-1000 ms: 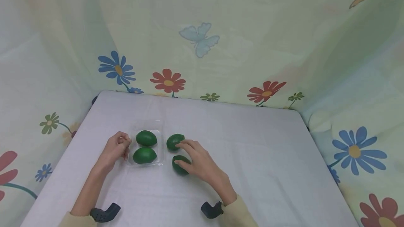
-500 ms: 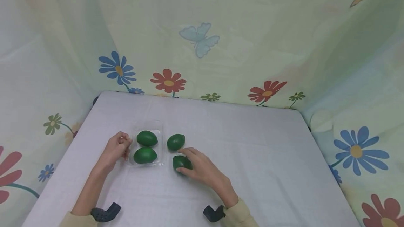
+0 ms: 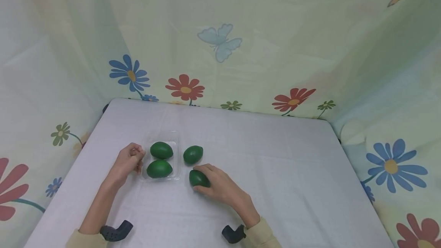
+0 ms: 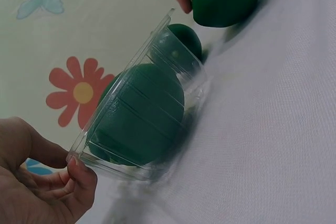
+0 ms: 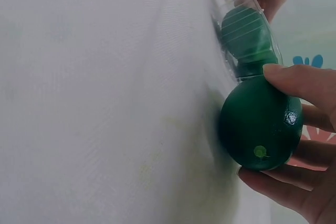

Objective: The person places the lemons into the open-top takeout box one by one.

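A glossy green oval fruit (image 3: 198, 178) is gripped by the right hand (image 3: 223, 185) to the right of a clear plastic box (image 3: 176, 160), in which two matching fruits (image 3: 159, 168) are seen and whose rim is pinched by the left hand (image 3: 126, 163); just beyond, a fourth fruit (image 3: 193, 155) is seen on white cloth (image 3: 293, 186)

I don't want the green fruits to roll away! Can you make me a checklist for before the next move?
1. The left grip pinching the clear box: ok, at its rim.
2. The right grip around the held fruit: ok, thumb and fingers hold it.
3. The front fruit and back fruit inside the box: ok.
4. The loose fruit inside too: not ok, it lies beside the box.
5. The held fruit lifted off the cloth: cannot tell.
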`<state>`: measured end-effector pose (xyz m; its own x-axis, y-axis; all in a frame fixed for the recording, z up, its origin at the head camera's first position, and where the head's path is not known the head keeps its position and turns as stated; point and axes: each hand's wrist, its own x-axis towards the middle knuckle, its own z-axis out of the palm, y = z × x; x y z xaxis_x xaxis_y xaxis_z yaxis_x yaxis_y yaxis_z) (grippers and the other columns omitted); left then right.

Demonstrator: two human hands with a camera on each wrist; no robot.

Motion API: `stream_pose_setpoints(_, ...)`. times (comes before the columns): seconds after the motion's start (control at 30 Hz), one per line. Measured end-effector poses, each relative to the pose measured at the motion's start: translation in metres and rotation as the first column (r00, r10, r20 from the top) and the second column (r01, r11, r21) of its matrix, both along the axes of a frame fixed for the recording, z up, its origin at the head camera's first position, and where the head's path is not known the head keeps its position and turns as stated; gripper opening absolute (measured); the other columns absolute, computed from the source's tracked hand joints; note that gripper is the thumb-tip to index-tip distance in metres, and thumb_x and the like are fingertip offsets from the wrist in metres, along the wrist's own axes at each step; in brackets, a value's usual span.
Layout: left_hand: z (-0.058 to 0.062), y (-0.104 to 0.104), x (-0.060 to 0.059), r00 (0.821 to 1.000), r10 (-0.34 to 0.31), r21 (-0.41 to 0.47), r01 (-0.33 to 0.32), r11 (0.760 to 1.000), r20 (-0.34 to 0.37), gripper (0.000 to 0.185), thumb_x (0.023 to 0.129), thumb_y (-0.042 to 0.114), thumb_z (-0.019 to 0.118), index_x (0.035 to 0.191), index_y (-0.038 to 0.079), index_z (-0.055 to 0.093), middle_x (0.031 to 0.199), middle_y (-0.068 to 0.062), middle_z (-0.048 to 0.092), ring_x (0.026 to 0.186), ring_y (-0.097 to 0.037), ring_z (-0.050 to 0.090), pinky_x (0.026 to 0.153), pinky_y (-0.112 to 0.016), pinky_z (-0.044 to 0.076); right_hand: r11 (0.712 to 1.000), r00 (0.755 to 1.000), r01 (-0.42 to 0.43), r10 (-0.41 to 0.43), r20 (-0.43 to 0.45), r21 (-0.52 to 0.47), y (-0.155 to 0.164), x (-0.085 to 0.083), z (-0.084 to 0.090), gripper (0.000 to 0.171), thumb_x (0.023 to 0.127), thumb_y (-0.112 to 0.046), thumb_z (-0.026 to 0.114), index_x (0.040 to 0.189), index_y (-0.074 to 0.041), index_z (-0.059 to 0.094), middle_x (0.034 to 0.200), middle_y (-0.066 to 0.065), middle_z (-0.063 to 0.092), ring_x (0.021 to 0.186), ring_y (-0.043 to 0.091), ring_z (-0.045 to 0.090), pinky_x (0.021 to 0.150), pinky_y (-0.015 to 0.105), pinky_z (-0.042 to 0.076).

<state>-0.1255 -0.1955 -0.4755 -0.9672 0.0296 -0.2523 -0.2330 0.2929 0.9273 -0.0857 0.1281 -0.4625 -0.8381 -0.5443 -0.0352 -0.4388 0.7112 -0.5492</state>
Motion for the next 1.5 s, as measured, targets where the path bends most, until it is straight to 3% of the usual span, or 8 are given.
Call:
stream_pose_setpoints(0.3, 0.001, 0.001, 0.001, 1.000, 0.000, 0.003, 0.000, 1.000, -0.009, 0.021, 0.107, 0.011, 0.050, 0.120, -0.006, 0.046, 0.078, -0.003, 0.053, 0.057, -0.012, 0.052, 0.052, -0.027, 0.051, 1.000, 1.000, -0.005, 0.006, 0.029, -0.026, 0.000, 0.001, -0.002, 0.052, 0.094, -0.029, 0.077, 0.141, -0.014, 0.058, 0.137, 0.006, 0.063, 0.124, 0.020, 0.063, 0.104, 0.038, 0.054)
stream_pose_setpoints(0.87, 0.001, 0.000, 0.001, 1.000, 0.001, 0.005, -0.001, 1.000, -0.011, 0.020, 0.107, 0.010, 0.050, 0.119, -0.006, 0.045, 0.078, -0.003, 0.052, 0.057, -0.012, 0.051, 0.052, -0.028, 0.051, 0.999, 1.000, -0.001, 0.000, -0.026, -0.049, 0.002, 0.002, 0.001, 0.052, 0.094, -0.028, 0.078, 0.140, -0.015, 0.059, 0.134, 0.006, 0.064, 0.120, 0.020, 0.065, 0.101, 0.039, 0.056)
stream_pose_setpoints(1.2, 0.002, -0.002, 0.000, 1.000, 0.007, 0.013, -0.007, 1.000, -0.010, 0.020, 0.107, 0.011, 0.050, 0.119, -0.005, 0.045, 0.076, -0.002, 0.052, 0.057, -0.012, 0.051, 0.051, -0.028, 0.051, 0.997, 0.996, -0.010, 0.004, -0.086, -0.076, -0.004, -0.007, 0.015, 0.053, 0.094, -0.027, 0.077, 0.141, -0.015, 0.057, 0.135, 0.009, 0.063, 0.119, 0.021, 0.065, 0.099, 0.039, 0.057)
stream_pose_setpoints(1.5, -0.002, -0.001, -0.002, 1.000, 0.010, 0.016, -0.010, 1.000, 0.013, 0.022, 0.107, 0.012, 0.050, 0.121, -0.005, 0.045, 0.079, -0.002, 0.052, 0.058, -0.012, 0.052, 0.052, -0.028, 0.052, 0.993, 0.987, -0.079, 0.065, -0.146, -0.089, -0.019, -0.021, 0.029, 0.054, 0.094, -0.027, 0.077, 0.142, -0.013, 0.056, 0.135, 0.009, 0.062, 0.119, 0.020, 0.065, 0.099, 0.035, 0.057)
